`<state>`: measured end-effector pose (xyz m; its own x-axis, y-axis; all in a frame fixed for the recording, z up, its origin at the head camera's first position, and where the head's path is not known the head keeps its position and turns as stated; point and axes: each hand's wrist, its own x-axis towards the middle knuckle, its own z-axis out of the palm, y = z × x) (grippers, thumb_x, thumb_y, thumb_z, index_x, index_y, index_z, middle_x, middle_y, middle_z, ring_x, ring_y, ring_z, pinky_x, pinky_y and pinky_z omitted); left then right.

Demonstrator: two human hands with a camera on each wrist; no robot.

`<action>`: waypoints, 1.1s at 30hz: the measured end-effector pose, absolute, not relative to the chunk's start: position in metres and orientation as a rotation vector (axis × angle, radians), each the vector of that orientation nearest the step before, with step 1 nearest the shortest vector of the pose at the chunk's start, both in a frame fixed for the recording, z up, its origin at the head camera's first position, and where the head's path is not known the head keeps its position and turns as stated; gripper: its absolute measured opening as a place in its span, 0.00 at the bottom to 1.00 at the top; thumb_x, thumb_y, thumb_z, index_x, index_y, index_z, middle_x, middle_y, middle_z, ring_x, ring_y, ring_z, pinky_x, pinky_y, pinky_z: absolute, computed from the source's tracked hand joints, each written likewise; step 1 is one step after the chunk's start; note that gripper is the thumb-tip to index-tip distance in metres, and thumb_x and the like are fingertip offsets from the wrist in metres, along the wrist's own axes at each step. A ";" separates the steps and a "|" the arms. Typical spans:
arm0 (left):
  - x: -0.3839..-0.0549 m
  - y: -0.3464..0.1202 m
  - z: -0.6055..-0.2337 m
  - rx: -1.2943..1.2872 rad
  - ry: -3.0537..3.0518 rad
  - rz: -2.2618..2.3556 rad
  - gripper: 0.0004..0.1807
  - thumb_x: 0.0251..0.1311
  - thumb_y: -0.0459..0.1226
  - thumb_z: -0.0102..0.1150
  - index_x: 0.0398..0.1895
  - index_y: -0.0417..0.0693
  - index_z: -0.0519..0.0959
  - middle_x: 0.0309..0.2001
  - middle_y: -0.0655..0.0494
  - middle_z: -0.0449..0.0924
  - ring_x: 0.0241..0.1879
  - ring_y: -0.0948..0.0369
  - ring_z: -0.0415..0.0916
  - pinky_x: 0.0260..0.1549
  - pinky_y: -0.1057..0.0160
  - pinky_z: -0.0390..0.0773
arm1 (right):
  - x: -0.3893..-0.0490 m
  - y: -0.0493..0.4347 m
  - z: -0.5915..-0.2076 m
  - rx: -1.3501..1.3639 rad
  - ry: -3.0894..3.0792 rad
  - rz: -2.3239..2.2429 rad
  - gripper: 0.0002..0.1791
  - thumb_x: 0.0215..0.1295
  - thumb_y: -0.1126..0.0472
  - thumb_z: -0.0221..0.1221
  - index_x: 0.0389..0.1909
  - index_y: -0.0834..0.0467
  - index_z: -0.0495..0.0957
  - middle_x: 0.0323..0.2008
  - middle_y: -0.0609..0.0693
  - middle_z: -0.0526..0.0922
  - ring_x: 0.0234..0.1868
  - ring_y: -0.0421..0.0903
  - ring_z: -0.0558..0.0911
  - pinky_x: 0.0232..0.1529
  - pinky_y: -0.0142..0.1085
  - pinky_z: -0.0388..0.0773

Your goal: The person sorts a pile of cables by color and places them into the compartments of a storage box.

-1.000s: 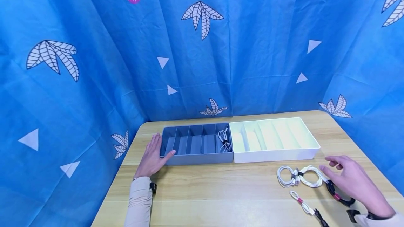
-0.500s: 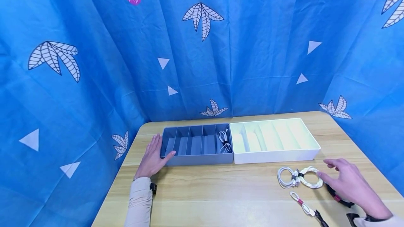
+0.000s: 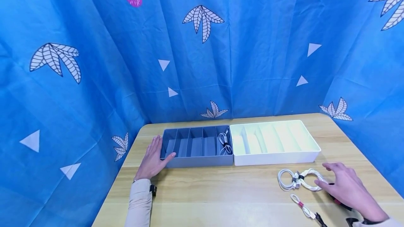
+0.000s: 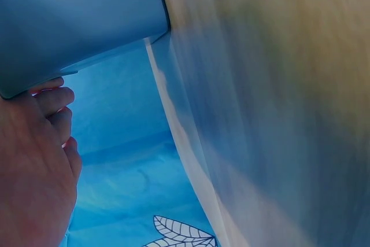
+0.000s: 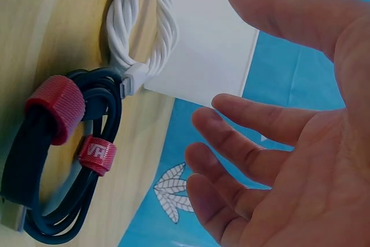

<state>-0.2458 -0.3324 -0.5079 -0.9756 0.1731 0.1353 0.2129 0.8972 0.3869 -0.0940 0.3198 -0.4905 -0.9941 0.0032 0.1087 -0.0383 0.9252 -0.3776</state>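
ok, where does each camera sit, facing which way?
Head: on head, facing forward and down over the table; left hand, right hand and sleeves show.
Left wrist: on that wrist, facing the gray box and curtain; left hand shows.
Right wrist: on that wrist, facing black cable and white cable; right hand shows.
Head and right wrist share the right hand, white cable and white box.

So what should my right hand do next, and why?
Probably lower your right hand and pinch the white twisted cable coil: it holds nothing, the coil lies near its thumb, and your left hand rests against the grey box.
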 end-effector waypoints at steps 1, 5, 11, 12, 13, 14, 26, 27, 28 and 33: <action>-0.245 -0.333 -0.508 -0.302 -2.963 -0.624 0.60 0.65 0.71 0.50 0.84 0.41 0.44 0.86 0.44 0.38 0.85 0.43 0.35 0.82 0.37 0.43 | -0.094 0.320 -0.491 0.022 -2.981 0.586 0.43 0.59 0.44 0.73 0.60 0.76 0.74 0.56 0.80 0.75 0.48 0.78 0.73 0.43 0.67 0.73; -0.245 -0.333 -0.507 -0.301 -2.956 -0.641 0.60 0.65 0.72 0.50 0.84 0.42 0.44 0.86 0.45 0.38 0.85 0.44 0.35 0.82 0.37 0.43 | -0.095 0.320 -0.492 0.007 -2.998 0.578 0.44 0.59 0.43 0.72 0.61 0.75 0.73 0.57 0.81 0.74 0.48 0.79 0.73 0.41 0.67 0.73; -0.245 -0.333 -0.508 -0.298 -2.959 -0.627 0.60 0.65 0.72 0.50 0.84 0.42 0.44 0.86 0.45 0.38 0.85 0.44 0.35 0.82 0.37 0.44 | -0.095 0.320 -0.494 0.007 -3.016 0.576 0.47 0.57 0.42 0.73 0.62 0.76 0.72 0.57 0.81 0.73 0.48 0.80 0.73 0.39 0.67 0.73; -0.245 -0.333 -0.508 -0.298 -2.960 -0.627 0.60 0.65 0.72 0.50 0.84 0.42 0.43 0.86 0.45 0.38 0.85 0.44 0.35 0.82 0.37 0.44 | -0.094 0.320 -0.494 0.008 -3.016 0.577 0.48 0.56 0.41 0.73 0.62 0.76 0.72 0.57 0.81 0.73 0.48 0.80 0.73 0.39 0.67 0.73; -0.245 -0.333 -0.508 -0.299 -2.960 -0.627 0.60 0.65 0.72 0.50 0.84 0.42 0.44 0.86 0.45 0.38 0.85 0.44 0.36 0.82 0.37 0.44 | -0.094 0.320 -0.494 0.008 -3.017 0.577 0.48 0.56 0.41 0.74 0.62 0.76 0.71 0.57 0.81 0.72 0.48 0.80 0.72 0.39 0.68 0.73; -0.245 -0.333 -0.508 -0.300 -2.959 -0.626 0.60 0.65 0.71 0.50 0.84 0.41 0.44 0.86 0.44 0.38 0.85 0.44 0.36 0.82 0.37 0.44 | -0.094 0.320 -0.494 0.007 -3.016 0.577 0.49 0.55 0.41 0.74 0.63 0.76 0.71 0.57 0.81 0.72 0.48 0.80 0.72 0.40 0.68 0.73; -0.246 -0.333 -0.507 -0.300 -2.959 -0.640 0.59 0.65 0.72 0.50 0.85 0.43 0.43 0.86 0.44 0.39 0.85 0.45 0.34 0.82 0.37 0.42 | -0.099 0.321 -0.500 0.003 -3.059 0.562 0.58 0.46 0.35 0.76 0.65 0.75 0.69 0.59 0.83 0.70 0.52 0.83 0.70 0.42 0.74 0.72; -0.246 -0.333 -0.507 -0.300 -2.959 -0.637 0.59 0.65 0.72 0.50 0.85 0.43 0.43 0.86 0.43 0.39 0.85 0.44 0.34 0.82 0.37 0.42 | -0.099 0.321 -0.501 0.003 -3.065 0.563 0.59 0.46 0.34 0.76 0.65 0.75 0.68 0.59 0.83 0.70 0.52 0.83 0.70 0.42 0.74 0.72; -0.246 -0.333 -0.507 -0.297 -2.963 -0.636 0.59 0.65 0.72 0.50 0.85 0.43 0.43 0.86 0.44 0.38 0.85 0.45 0.34 0.82 0.37 0.42 | -0.100 0.321 -0.501 0.003 -3.071 0.564 0.59 0.46 0.34 0.76 0.66 0.75 0.68 0.60 0.83 0.69 0.52 0.84 0.70 0.42 0.74 0.71; -0.245 -0.330 -0.507 -0.291 -2.973 -0.641 0.59 0.66 0.72 0.48 0.85 0.44 0.42 0.86 0.46 0.36 0.86 0.46 0.33 0.82 0.38 0.42 | -0.100 0.320 -0.498 0.000 -3.103 0.561 0.60 0.45 0.34 0.77 0.66 0.76 0.67 0.59 0.83 0.70 0.51 0.83 0.70 0.42 0.74 0.72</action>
